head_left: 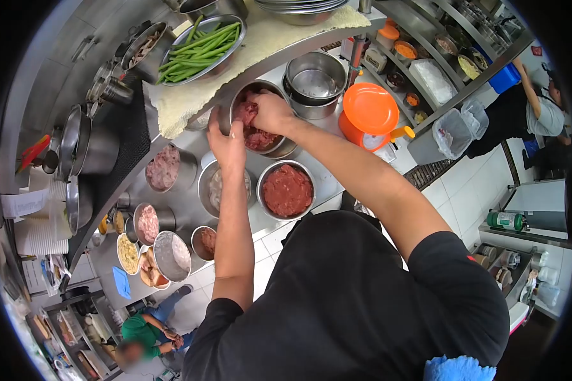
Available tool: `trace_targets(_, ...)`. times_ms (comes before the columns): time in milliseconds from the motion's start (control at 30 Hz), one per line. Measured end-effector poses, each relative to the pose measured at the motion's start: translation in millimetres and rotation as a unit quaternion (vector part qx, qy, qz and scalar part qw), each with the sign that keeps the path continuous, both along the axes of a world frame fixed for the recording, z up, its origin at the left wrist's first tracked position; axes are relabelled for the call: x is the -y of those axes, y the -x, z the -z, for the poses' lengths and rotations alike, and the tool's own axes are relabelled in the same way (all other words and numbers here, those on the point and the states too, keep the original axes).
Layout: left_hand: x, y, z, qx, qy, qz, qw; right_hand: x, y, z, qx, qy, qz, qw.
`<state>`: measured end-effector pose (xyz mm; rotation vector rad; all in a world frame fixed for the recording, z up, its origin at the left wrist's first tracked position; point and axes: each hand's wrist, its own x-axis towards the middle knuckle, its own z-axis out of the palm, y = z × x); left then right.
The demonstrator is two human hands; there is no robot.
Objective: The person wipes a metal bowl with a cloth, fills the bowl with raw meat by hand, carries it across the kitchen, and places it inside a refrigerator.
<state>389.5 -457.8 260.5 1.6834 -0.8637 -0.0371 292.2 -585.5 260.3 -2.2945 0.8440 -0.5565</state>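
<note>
My right hand reaches into a deep metal pot of raw red meat, its fingers curled around some of the meat. At the pot's near left side, my left hand grips the rim, thumb toward the inside and fingers outside. Just below stands a metal bowl heaped with ground red meat. A container of pale, wet-looking food sits beside it. Stacked metal pots are to the right of the pot I hold.
Overhead, a shelf with a cloth bears a bowl of green beans. An orange-lidded container stands at right. Several metal containers of meat line the left counter. Other people are at far right and lower left.
</note>
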Motion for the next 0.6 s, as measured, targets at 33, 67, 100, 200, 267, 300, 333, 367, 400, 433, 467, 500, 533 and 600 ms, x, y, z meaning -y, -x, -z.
trace_targets(33, 1, 2, -4, 0.021, -0.007, -0.011, 1.000, 1, 5, -9, 0.004, -0.001, 0.001, 1.000)
trace_targets(67, 1, 4, -7, 0.043, -0.013, -0.022, 0.999, 2, 10, -15, 0.009, -0.001, 0.002, 1.000)
trace_targets(100, 2, 5, -9, 0.064, -0.020, -0.032, 0.997, 5, 12, -15, 0.022, 0.008, -0.003, 1.000)
trace_targets(200, 0, -1, -6, 0.088, -0.028, -0.042, 0.995, 9, 18, -14, 0.053, -0.010, -0.004, 0.999)
trace_targets(267, 0, -3, -3, 0.080, -0.022, -0.044, 0.996, 10, 18, -14, 0.059, -0.007, -0.002, 0.998)
trace_targets(300, -1, -2, -6, 0.082, -0.021, -0.048, 0.995, 10, 18, -14, 0.063, -0.006, -0.002, 0.998)
trace_targets(333, -2, -2, -9, 0.084, -0.019, -0.052, 0.995, 10, 19, -15, 0.065, -0.003, -0.001, 0.998)
trace_targets(367, -2, -1, -12, 0.086, -0.017, -0.060, 0.994, 10, 20, -16, 0.066, 0.001, -0.001, 0.998)
trace_targets(400, -2, -1, -14, 0.094, -0.016, -0.060, 0.994, 10, 22, -18, 0.068, 0.004, -0.001, 0.998)
trace_targets(433, -3, -2, -16, 0.101, -0.017, -0.062, 0.993, 8, 24, -19, 0.058, -0.006, 0.003, 0.998)
trace_targets(467, -4, -4, -16, 0.109, -0.016, -0.065, 0.992, 8, 28, -21, 0.048, -0.015, 0.005, 0.999)
trace_targets(500, -4, -6, -14, 0.130, -0.010, -0.069, 0.989, 7, 31, -23, 0.039, -0.024, 0.008, 0.999)
trace_targets(533, -3, -8, -10, 0.151, -0.003, -0.073, 0.986, 3, 36, -24, 0.030, -0.040, 0.002, 0.999)
trace_targets(600, -2, -11, -6, 0.179, 0.005, -0.077, 0.981, -2, 47, -26, 0.010, -0.071, -0.007, 0.997)
